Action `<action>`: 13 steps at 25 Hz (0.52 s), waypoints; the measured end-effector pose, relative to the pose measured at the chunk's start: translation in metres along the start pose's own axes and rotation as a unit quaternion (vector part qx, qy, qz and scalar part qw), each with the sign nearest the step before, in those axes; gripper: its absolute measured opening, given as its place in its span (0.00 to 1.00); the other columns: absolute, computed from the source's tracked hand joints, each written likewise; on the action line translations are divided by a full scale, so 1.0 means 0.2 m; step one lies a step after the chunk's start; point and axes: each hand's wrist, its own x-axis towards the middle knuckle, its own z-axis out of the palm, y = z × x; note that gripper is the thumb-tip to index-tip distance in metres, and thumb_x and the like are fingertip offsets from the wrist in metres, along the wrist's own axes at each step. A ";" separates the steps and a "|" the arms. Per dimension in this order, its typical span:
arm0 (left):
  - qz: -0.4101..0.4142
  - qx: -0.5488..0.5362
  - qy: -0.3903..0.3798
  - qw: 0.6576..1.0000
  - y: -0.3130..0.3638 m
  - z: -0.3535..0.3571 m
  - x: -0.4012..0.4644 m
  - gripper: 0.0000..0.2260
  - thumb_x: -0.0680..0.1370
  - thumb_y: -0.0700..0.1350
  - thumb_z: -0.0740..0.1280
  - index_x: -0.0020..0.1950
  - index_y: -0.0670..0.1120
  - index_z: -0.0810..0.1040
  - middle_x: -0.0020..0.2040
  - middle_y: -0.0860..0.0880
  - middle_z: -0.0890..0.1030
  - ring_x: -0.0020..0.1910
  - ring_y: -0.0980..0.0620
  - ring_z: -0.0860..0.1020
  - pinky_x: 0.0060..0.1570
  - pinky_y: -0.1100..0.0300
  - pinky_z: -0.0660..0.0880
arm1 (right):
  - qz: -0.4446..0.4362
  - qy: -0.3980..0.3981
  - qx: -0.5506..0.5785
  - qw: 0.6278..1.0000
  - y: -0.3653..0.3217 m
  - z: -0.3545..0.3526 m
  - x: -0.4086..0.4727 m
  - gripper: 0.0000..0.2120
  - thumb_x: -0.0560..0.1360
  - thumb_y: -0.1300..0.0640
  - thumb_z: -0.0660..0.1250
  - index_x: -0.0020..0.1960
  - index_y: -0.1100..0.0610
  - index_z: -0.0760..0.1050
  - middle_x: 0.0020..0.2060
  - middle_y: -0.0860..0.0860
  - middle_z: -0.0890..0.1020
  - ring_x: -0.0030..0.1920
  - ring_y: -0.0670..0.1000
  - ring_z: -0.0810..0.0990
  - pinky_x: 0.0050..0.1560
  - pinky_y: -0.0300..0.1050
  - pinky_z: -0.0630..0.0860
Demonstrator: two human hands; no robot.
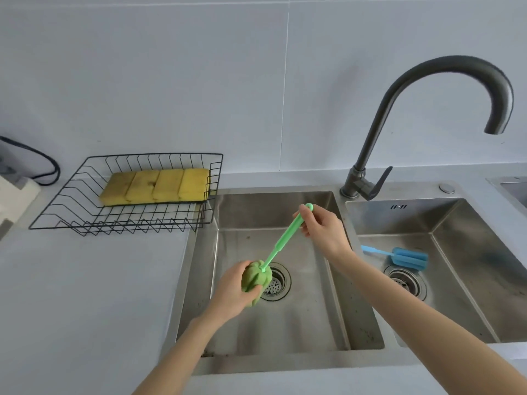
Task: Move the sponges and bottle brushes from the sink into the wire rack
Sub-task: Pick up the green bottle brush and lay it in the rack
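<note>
Black wire forms the rack point(125, 195) at about ten o'clock on the pale counter point(85, 295), with a dark cable point(42, 163) curling behind its left end. Inside it lies a yellow sponge point(155, 185), ridged into four blocks, resting flat toward the rack's back right corner.

Toward six o'clock sits the left basin of the steel sink point(285, 212), its round drain point(275, 280) near the centre. Over that drain the left hand point(233, 289) is clenched around the foam head of the green bottle brush point(281, 243), fingers and thumb wrapped round the ribbed green foam. The brush's handle slants up and to the right from the foam. The right hand point(322, 229) pinches the handle near its rounded top end, fingers curled around it, so the brush is held in the air between both hands above the left basin.

At about two o'clock the dark gooseneck faucet point(422, 109) rises from the sink's back ledge, its spout arching right. At three o'clock, in the right basin, the blue bottle brush point(407, 256) lies on the bottom just above that basin's drain, handle pointing left.
</note>
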 end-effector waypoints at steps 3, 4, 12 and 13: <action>0.007 -0.013 0.028 1.000 -0.01 -0.13 -0.01 0.19 0.71 0.44 0.69 0.61 0.48 0.71 0.47 0.63 0.71 0.47 0.63 0.72 0.43 0.76 0.65 | -0.004 0.010 0.027 1.000 -0.08 0.08 0.04 0.14 0.78 0.51 0.58 0.38 0.51 0.77 0.30 0.49 0.77 0.32 0.45 0.75 0.41 0.41 0.75; 0.013 -0.013 0.039 0.999 -0.01 -0.18 -0.01 0.19 0.71 0.44 0.69 0.61 0.49 0.71 0.48 0.62 0.72 0.47 0.63 0.72 0.44 0.77 0.65 | -0.007 0.016 0.037 0.999 -0.11 0.11 0.05 0.14 0.78 0.51 0.58 0.37 0.50 0.77 0.29 0.48 0.77 0.31 0.44 0.75 0.40 0.40 0.75; 0.065 0.046 0.080 0.994 0.02 -0.58 0.07 0.22 0.71 0.47 0.69 0.64 0.49 0.70 0.58 0.50 0.73 0.56 0.53 0.71 0.58 0.59 0.69 | -0.027 0.023 0.075 0.997 -0.31 0.20 0.21 0.15 0.79 0.52 0.57 0.37 0.49 0.76 0.30 0.47 0.78 0.28 0.40 0.77 0.30 0.26 0.74; 0.071 0.063 0.083 0.992 0.02 -0.64 0.09 0.22 0.71 0.48 0.69 0.64 0.49 0.70 0.59 0.49 0.73 0.57 0.52 0.71 0.57 0.59 0.68 | -0.029 0.026 0.082 0.996 -0.34 0.21 0.24 0.15 0.79 0.53 0.56 0.37 0.50 0.76 0.30 0.48 0.78 0.27 0.39 0.77 0.29 0.27 0.75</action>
